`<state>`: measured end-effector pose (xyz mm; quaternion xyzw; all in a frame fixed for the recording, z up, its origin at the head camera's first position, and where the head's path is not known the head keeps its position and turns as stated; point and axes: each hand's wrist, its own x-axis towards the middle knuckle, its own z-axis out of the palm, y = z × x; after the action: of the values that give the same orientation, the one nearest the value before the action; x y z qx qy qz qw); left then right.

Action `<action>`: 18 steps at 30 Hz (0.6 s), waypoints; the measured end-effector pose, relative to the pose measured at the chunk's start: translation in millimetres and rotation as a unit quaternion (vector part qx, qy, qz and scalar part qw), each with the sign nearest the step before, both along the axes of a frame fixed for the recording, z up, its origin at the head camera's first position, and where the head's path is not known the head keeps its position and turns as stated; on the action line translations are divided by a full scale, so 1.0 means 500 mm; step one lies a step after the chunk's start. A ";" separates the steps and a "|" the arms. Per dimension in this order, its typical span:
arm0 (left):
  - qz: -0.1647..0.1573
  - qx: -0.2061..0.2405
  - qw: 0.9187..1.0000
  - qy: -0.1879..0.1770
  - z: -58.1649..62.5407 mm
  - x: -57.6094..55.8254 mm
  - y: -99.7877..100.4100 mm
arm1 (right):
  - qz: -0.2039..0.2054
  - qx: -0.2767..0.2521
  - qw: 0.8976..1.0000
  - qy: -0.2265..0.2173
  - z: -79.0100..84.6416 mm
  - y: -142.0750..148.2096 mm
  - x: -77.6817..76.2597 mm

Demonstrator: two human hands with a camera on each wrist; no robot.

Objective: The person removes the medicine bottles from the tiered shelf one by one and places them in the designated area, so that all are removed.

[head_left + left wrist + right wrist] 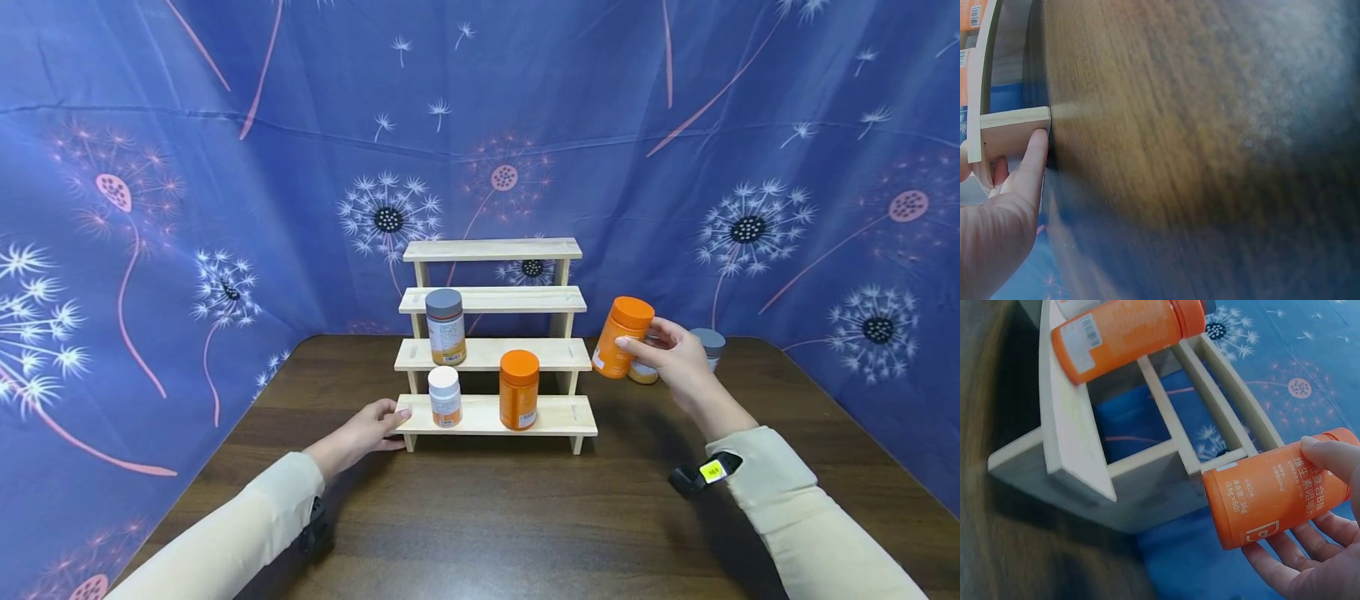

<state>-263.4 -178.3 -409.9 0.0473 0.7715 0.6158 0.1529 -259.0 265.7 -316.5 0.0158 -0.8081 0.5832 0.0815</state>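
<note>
In the head view my right hand (pixel 671 358) grips an orange supplement bottle (pixel 621 337) around its body. It is tilted in the air just right of the stepped wooden display rack (pixel 487 354). White print on this bottle faces the camera in the right wrist view. My left hand (pixel 367 427) holds the left end of the rack's lowest step, thumb on top and a finger against the side leg (pixel 1016 132). On that step stand a small white-capped bottle (pixel 446 398) and another orange bottle (pixel 518 392). A grey-capped bottle (pixel 446 327) stands on the second step.
Behind my right hand, a grey-capped bottle (pixel 708 343) and a partly hidden amber-bottomed bottle (pixel 643 373) stand on the brown wooden table (pixel 480 517). A blue dandelion-print cloth (pixel 600 192) hangs behind and beside the table.
</note>
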 end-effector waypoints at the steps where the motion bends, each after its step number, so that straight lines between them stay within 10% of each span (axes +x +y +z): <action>1: 0.000 0.001 1.000 0.000 0.000 0.000 0.000 | -0.003 0.005 1.000 -0.001 0.000 0.004 0.001; 18: -0.008 -0.002 1.000 -0.002 0.001 -0.002 -0.003 | -0.054 0.062 0.997 -0.002 -0.032 0.103 0.026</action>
<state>-264.3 -179.9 -409.6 0.0517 0.7719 0.6134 0.1592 -246.1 317.3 -332.3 -0.0238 -0.8425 0.5269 0.1099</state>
